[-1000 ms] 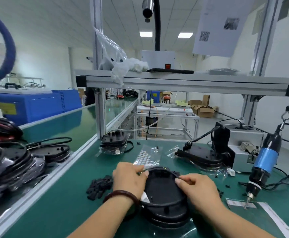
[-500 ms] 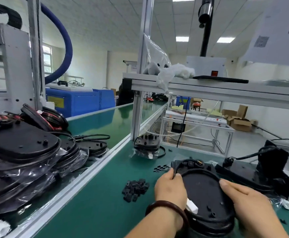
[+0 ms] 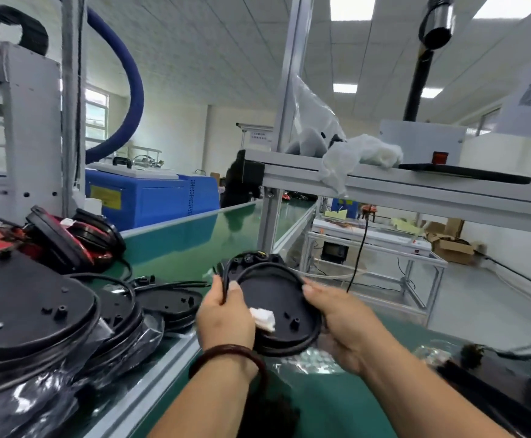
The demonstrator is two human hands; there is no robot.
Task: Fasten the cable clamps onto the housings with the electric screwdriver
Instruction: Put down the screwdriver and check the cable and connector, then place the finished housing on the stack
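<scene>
- Housing: black, oval, flat face up towards the person. It is held between both hands above the green bench, with its narrow end and small fittings pointing away from the person.
- Cable: black, running in a loop round the housing's rim, with a stretch passing down along its left edge by the thumb.
- Left hand: on the housing's left edge, thumb on top and fingers curled underneath, clamped on the rim.
- Right hand: on the housing's right edge, thumb pressed on the top of the rim and fingers wrapped below, gripping it.
- White plug: a small white piece lying on the housing's face, just beside the left palm.
- Bracelet: dark beads on the left wrist, on the near side of the housing.
- Clear bag: under the housing's near right edge, on the bench; its small pale contents are too blurred to name.
- Stack of black covers: left of the housing, several wrapped in clear plastic, with loose black leads over them.
- Red-and-black parts: far left of the housing, behind that stack.
- Blue cabinet: well beyond the housing to the left, with a thick blue hose arching above it.
- Metal shelf: above and behind the housing, with crumpled plastic sheet lying on it.
</scene>
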